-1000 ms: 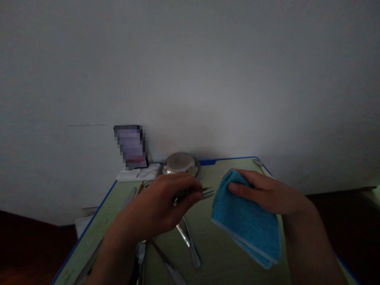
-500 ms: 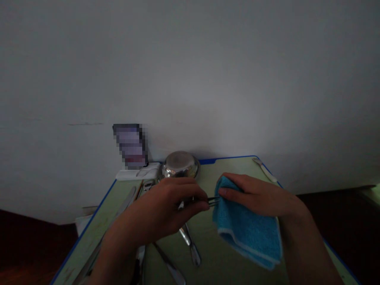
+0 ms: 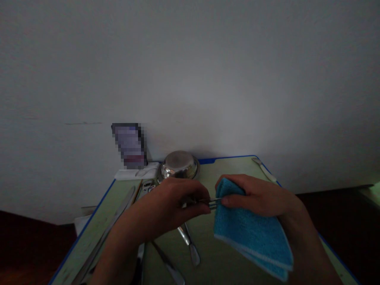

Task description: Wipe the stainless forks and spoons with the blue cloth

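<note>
My left hand (image 3: 166, 208) pinches the handle of a metal fork (image 3: 213, 202), holding it level above the green table (image 3: 225, 253). The fork's head points right into a folded blue cloth (image 3: 249, 233). My right hand (image 3: 261, 196) grips that cloth, thumb and fingers pressing it round the fork's tines. Both hands meet over the middle of the table.
Several pieces of cutlery (image 3: 190, 245) lie on the table under my left hand, and a long knife (image 3: 118, 213) lies at the left. A steel bowl (image 3: 179, 165) stands upside down at the back, beside a white block (image 3: 138, 173). Another utensil (image 3: 264, 169) lies at the far right edge.
The fork's head has gone from clear of the cloth to inside its fold. My right hand has closed the cloth round the tines and the cloth hangs lower to the right.
</note>
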Available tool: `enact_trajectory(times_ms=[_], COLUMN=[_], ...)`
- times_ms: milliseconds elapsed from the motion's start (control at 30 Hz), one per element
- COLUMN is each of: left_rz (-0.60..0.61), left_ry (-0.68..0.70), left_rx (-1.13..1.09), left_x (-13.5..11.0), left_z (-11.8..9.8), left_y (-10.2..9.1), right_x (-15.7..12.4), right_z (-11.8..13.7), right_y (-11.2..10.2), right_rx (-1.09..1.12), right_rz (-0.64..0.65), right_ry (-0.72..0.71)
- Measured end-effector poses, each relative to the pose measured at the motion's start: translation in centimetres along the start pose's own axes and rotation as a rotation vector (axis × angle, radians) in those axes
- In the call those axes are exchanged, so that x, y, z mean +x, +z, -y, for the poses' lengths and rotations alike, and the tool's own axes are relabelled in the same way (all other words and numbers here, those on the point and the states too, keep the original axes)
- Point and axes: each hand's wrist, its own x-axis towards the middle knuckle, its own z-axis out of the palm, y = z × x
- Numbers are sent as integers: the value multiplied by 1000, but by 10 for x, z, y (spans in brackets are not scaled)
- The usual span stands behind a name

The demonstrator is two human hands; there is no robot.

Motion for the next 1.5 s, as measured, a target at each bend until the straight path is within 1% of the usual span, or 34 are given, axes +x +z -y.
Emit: enact_trajectory(times_ms=[100, 233, 333, 467, 533, 633, 700, 800, 867, 967, 1000, 1100, 1167, 1267, 1333, 1400, 1500], left_rz=[-5, 51, 79, 87, 93, 133, 142, 131, 131, 120, 121, 121, 99, 103, 141, 186, 224], left_ry=[4, 34, 53, 12, -9, -17, -41, -61, -71, -98, -101, -94, -98, -102, -91, -82, -84], left_rx=[17, 35, 22, -41, -61, -82, -113, -110, -66, -40, -54, -114, -134, -138, -139, -160, -171], left_x=[-1, -3, -2, 0, -1, -2, -3, -2, -2, -2, -2, -4, -5, -5, -4, -2, -1], left_z=[0, -2, 0, 3, 2, 0, -2, -2, 0, 3, 4, 8, 9, 8, 5, 3, 0], left_y=[2, 3, 2, 1, 1, 1, 2, 4, 4, 2, 1, -3, -5, -4, -2, 0, 1], right_x=[1, 2, 2, 4, 6, 12, 15, 19, 19, 18, 16, 12, 10, 9, 11, 13, 18], right_z=[0, 0, -1, -3, -4, -6, -7, -9, -10, -13, -14, -20, -23, -24, -22, -19, -13], right_y=[0, -2, -2, -1, 0, 3, 5, 7, 7, 6, 5, 0, -2, -2, -1, 2, 7], right_rx=[15, -6, -29, -121, -99, -49, -64, -100, -109, -33, 15, 152, 165, 80, -10, -100, -176], right_rz=[-11, -13, -9, -26, 11, 106, 128, 111, 60, -47, -62, -11, 21, 15, 23, 60, 80], right_ry=[1, -31, -15, 18, -9, -47, -51, -57, -46, -17, -3, 7, -8, -12, -13, -21, -33])
